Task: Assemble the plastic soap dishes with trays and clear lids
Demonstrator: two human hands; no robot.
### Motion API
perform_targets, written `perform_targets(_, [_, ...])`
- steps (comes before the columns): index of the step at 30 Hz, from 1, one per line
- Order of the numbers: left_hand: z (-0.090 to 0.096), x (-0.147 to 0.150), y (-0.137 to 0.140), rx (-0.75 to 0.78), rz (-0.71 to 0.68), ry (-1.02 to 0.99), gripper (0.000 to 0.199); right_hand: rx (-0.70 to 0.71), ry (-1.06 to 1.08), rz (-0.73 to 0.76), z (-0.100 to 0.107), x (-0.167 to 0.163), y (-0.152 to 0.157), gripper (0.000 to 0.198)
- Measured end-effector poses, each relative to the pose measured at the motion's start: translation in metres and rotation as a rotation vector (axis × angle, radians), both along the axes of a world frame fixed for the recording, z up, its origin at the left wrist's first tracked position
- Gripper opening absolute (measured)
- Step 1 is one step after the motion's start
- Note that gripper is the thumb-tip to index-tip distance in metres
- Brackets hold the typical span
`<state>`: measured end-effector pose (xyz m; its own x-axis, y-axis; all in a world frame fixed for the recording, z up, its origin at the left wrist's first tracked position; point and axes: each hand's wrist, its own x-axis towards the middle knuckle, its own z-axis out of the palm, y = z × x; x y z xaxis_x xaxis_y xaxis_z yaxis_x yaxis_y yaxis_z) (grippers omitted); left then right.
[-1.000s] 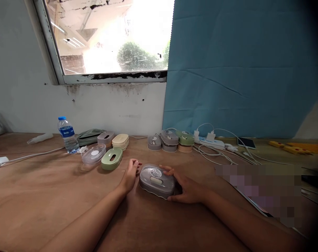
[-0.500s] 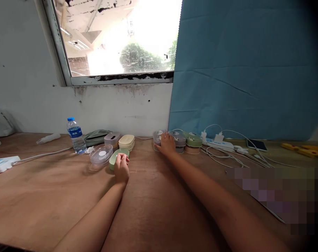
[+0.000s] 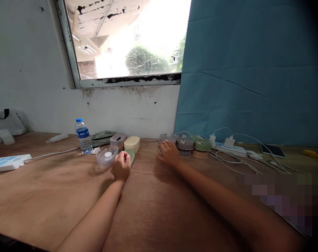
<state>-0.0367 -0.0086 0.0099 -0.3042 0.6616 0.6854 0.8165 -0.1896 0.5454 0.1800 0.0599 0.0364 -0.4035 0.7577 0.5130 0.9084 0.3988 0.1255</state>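
Apparently mid-placement, I have the right hand (image 3: pixel 170 154) at the grey box (image 3: pixel 166 136) just below frame centre, the left hand (image 3: pixel 121 166) loosely curled before the green box (image 3: pixel 132 158); I cannot tell whether either grips. The next move calls for steady fingers.

Left of centre: green container (image 3: pixel 133 157) mostly hidden behind left hand (image 3: pixel 121 166). Mid-frame: lower front of leftmost grey lidded box (image 3: pixel 165 138) covered by right hand (image 3: pixel 170 154); grip unclear. Left edge cuts white bag (image 3: pixel 14 123) and power strip (image 3: pixel 9 163). Lower right: pixelated patch (image 3: pixel 287 199), contents unidentifiable. Bottle label (image 3: pixel 82 133): small print illegible.
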Motion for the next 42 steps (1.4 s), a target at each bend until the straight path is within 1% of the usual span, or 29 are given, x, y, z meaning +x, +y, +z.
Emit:
perform_targets(2, [0.000, -0.002, 0.001, -0.022, 0.016, 0.095, 0.015, -0.055, -0.076, 0.095, -0.007, 0.003, -0.031, 0.022])
perform_targets(4, [0.000, -0.003, 0.001, -0.043, 0.035, 0.176, 0.016, -0.114, -0.131, 0.161, -0.015, 0.014, -0.064, 0.017])
perform_targets(6, [0.000, -0.003, 0.003, -0.045, 0.051, 0.246, 0.017, -0.165, -0.161, 0.187, -0.019, 0.029, -0.093, 0.014])
perform_targets(8, [0.003, -0.002, 0.011, -0.056, 0.021, 0.364, 0.018, -0.214, -0.171, 0.195, -0.020, 0.048, -0.116, 0.013])
perform_targets(10, [0.008, -0.001, 0.027, -0.099, -0.054, 0.529, 0.020, -0.275, -0.145, 0.180, -0.018, 0.065, -0.131, 0.012])
perform_targets(12, [0.014, 0.001, 0.048, -0.147, -0.118, 0.645, 0.025, -0.312, -0.091, 0.144, -0.018, 0.080, -0.139, 0.011])
perform_targets(13, [0.017, 0.002, 0.060, -0.165, -0.130, 0.664, 0.029, -0.322, -0.054, 0.125, -0.018, 0.085, -0.141, 0.011])
perform_targets(16, [0.022, 0.005, 0.092, -0.209, -0.124, 0.640, 0.038, -0.372, 0.079, 0.078, -0.023, 0.097, -0.139, 0.014])
perform_targets(18, [0.021, 0.006, 0.106, -0.250, -0.118, 0.612, 0.039, -0.400, 0.148, 0.067, -0.026, 0.101, -0.135, 0.016])
perform_targets(22, [0.018, 0.003, 0.119, -0.306, -0.118, 0.521, 0.031, -0.416, 0.189, 0.104, -0.030, 0.104, -0.130, 0.014])
perform_targets(25, [0.022, 0.002, 0.119, -0.297, -0.116, 0.420, 0.028, -0.425, 0.198, 0.129, -0.030, 0.105, -0.130, 0.014])
perform_targets(28, [0.028, 0.009, 0.106, -0.241, -0.123, 0.334, 0.022, -0.408, 0.244, 0.148, -0.030, 0.106, -0.129, 0.010])
perform_targets(29, [0.030, 0.015, 0.096, -0.216, -0.138, 0.311, 0.020, -0.381, 0.266, 0.157, -0.030, 0.106, -0.129, 0.007])
perform_targets(31, [0.029, 0.029, 0.068, -0.174, -0.214, 0.267, 0.017, -0.275, 0.293, 0.193, -0.030, 0.106, -0.129, 0.003])
perform_targets(32, [0.028, 0.037, 0.051, -0.144, -0.329, 0.178, 0.016, -0.201, 0.293, 0.231, -0.030, 0.106, -0.129, 0.003])
perform_targets(33, [0.026, 0.045, 0.032, -0.150, -0.466, 0.103, 0.015, -0.122, 0.284, 0.283, -0.031, 0.106, -0.129, 0.003])
perform_targets(34, [0.024, 0.053, 0.014, -0.189, -0.595, 0.043, 0.015, -0.045, 0.266, 0.349, -0.032, 0.105, -0.130, 0.004])
perform_targets(35, [0.022, 0.060, -0.004, -0.249, -0.691, 0.004, 0.016, 0.022, 0.245, 0.419, -0.033, 0.104, -0.130, 0.004])
perform_targets(37, [0.018, 0.070, -0.032, -0.368, -0.826, 0.020, 0.018, 0.108, 0.195, 0.546, -0.037, 0.103, -0.132, 0.005])
perform_targets(40, [0.015, 0.076, -0.055, -0.495, -0.941, 0.118, 0.021, 0.148, 0.087, 0.685, -0.038, 0.101, -0.138, 0.008])
perform_targets(42, [0.015, 0.075, -0.059, -0.569, -0.985, 0.183, 0.025, 0.107, 0.011, 0.713, -0.035, 0.099, -0.142, 0.014])
